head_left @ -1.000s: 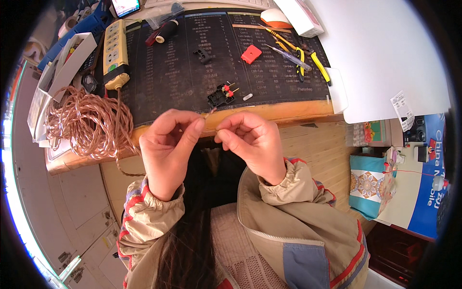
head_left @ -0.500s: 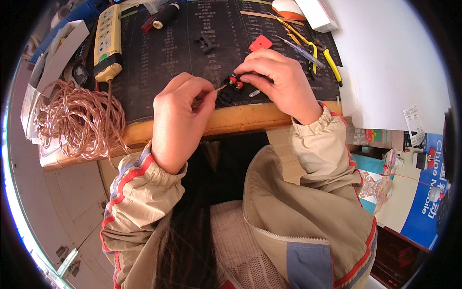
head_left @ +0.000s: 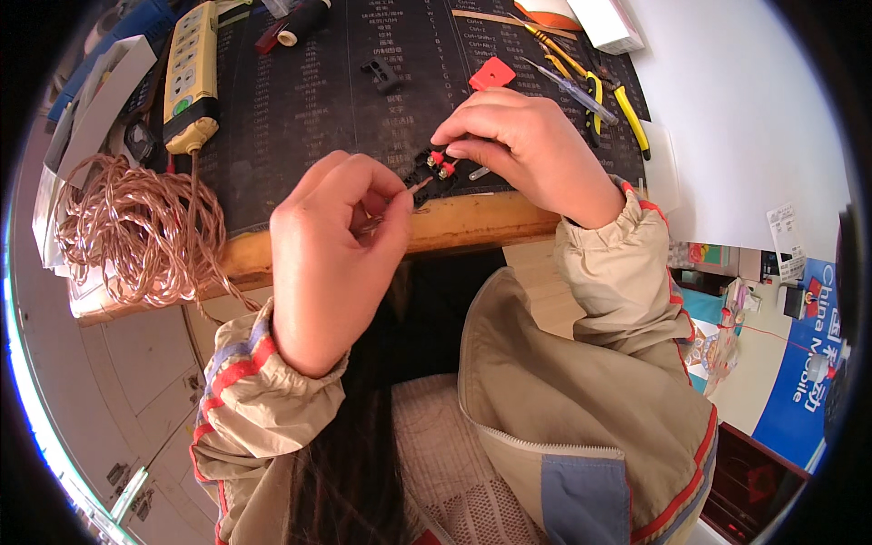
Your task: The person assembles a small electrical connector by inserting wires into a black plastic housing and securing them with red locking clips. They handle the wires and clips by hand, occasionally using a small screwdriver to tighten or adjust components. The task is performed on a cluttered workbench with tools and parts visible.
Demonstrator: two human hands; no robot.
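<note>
Near the front edge of the table lies a small black part with two red-and-metal terminals point(head_left: 440, 165). My left hand point(head_left: 341, 241) is closed in a pinch to its left, on a thin wire whose pale end point(head_left: 421, 185) points at the part. My right hand point(head_left: 522, 150) reaches over from the right, thumb and fingers closed together just above the red terminals; what they hold, if anything, is hidden. A small metal piece point(head_left: 479, 173) lies under the right hand. Beyond the hands are a red plastic piece point(head_left: 491, 74) and a small black plastic piece point(head_left: 381, 75).
A coil of twisted copper-coloured cable point(head_left: 141, 227) and a yellowish power strip point(head_left: 192, 82) are at the left. Yellow-handled pliers point(head_left: 630, 123) and a screwdriver point(head_left: 572, 91) lie at the right. A white box point(head_left: 604, 23) and a black-handled tool point(head_left: 304, 20) stand farther back.
My left hand has drawn back slightly toward me and left, its wire end lower. My right hand has lifted a little off the red terminals, which now show more.
</note>
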